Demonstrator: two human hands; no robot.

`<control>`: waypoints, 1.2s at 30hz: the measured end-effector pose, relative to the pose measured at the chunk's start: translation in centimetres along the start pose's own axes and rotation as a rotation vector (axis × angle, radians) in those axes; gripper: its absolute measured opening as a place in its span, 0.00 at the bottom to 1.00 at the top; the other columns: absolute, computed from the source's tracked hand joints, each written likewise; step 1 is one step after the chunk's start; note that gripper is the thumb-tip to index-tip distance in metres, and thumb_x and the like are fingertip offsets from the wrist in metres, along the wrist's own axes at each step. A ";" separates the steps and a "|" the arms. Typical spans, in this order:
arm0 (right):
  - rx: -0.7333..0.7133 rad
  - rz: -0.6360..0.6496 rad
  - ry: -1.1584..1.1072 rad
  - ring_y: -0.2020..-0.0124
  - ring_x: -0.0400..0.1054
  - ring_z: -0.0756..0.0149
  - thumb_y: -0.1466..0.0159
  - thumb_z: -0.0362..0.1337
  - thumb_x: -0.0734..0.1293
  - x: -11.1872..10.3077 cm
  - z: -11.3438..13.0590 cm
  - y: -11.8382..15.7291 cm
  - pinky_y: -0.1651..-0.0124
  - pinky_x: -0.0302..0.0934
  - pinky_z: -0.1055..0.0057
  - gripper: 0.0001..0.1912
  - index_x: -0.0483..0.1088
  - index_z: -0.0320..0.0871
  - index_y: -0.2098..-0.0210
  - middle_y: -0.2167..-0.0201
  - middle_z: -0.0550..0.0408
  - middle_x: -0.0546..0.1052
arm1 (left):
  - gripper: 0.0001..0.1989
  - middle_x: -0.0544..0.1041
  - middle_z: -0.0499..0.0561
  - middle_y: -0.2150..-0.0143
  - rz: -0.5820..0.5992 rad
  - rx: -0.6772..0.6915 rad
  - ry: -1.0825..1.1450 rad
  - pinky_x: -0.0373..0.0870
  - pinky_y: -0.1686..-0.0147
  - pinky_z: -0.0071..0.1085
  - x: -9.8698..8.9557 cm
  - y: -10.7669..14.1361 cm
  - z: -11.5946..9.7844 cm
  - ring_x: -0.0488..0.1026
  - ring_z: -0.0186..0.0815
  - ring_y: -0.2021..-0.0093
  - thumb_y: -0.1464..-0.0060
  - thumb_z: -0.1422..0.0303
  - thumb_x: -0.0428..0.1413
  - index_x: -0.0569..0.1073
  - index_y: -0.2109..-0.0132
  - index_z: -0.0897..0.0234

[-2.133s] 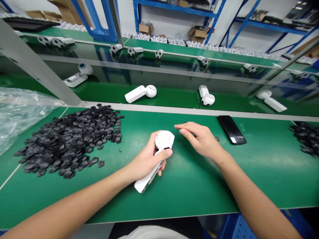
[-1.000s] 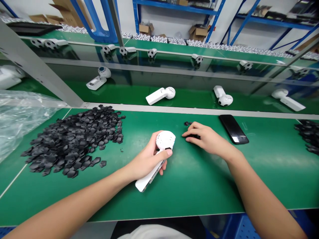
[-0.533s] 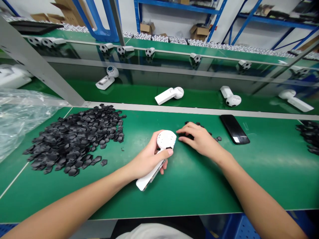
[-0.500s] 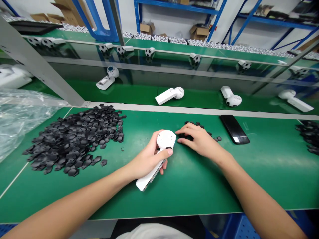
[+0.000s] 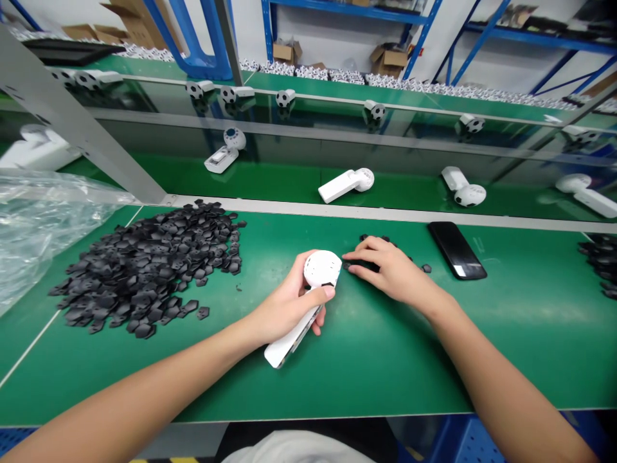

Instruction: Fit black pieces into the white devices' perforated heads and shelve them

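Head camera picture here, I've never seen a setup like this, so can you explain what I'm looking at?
This view comes from a camera worn on a person's head, looking down at their own bare hands. The left hand grips a white handled device with a round head. The right hand lies beside it, over a few small black pieces. A large heap of black pieces sits on the green bench, near a clear plastic bag and a black phone.

Probably a factory assembly workshop: left of the left grip (image 5: 284, 308), a green-matted counter (image 5: 385, 379) carries a heap of black pieces (image 5: 144, 270); beyond the grip run a second green line (image 5: 270, 186) and blue steel shelving (image 5: 337, 8) with cardboard boxes (image 5: 284, 51).
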State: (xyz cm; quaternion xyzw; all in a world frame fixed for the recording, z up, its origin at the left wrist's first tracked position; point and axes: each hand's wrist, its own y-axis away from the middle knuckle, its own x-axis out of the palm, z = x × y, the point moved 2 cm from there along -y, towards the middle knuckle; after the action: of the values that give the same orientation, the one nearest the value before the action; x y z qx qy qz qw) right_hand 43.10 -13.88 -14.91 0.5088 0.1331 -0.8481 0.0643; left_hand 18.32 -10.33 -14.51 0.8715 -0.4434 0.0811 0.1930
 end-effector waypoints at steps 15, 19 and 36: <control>-0.078 0.050 0.158 0.52 0.66 0.54 0.25 0.41 0.66 -0.2 0.9 -0.2 0.51 0.59 0.57 0.13 0.82 0.51 0.47 0.51 0.48 0.77 | 0.27 0.73 0.48 0.62 -0.083 -0.052 0.110 0.79 0.72 0.35 0.1 -0.1 -0.6 0.77 0.37 0.70 0.34 0.52 0.58 0.57 0.35 0.52; -0.071 -0.019 0.077 0.53 0.68 0.55 0.24 0.42 0.65 -0.1 0.6 -0.8 0.47 0.59 0.56 0.11 0.81 0.48 0.56 0.53 0.49 0.77 | 0.27 0.73 0.48 0.62 -0.103 -0.054 0.110 0.77 0.73 0.33 0.0 0.0 -0.6 0.77 0.37 0.70 0.33 0.51 0.57 0.57 0.36 0.52; 0.048 -0.169 -0.513 0.63 0.76 0.65 0.27 0.38 0.70 -1.2 7.8 0.8 0.58 0.69 0.69 0.11 0.82 0.48 0.48 0.61 0.55 0.83 | 0.35 0.72 0.52 0.45 -0.348 0.412 -0.648 0.72 0.58 0.32 -2.3 1.9 -3.6 0.75 0.37 0.57 0.37 0.59 0.62 0.55 0.30 0.50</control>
State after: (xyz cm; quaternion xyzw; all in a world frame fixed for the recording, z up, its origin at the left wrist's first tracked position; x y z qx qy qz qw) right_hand 37.28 -16.92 -10.48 0.2657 0.1341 -0.9546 0.0128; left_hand 15.56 -8.10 -11.44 0.9342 -0.3020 -0.1443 -0.1238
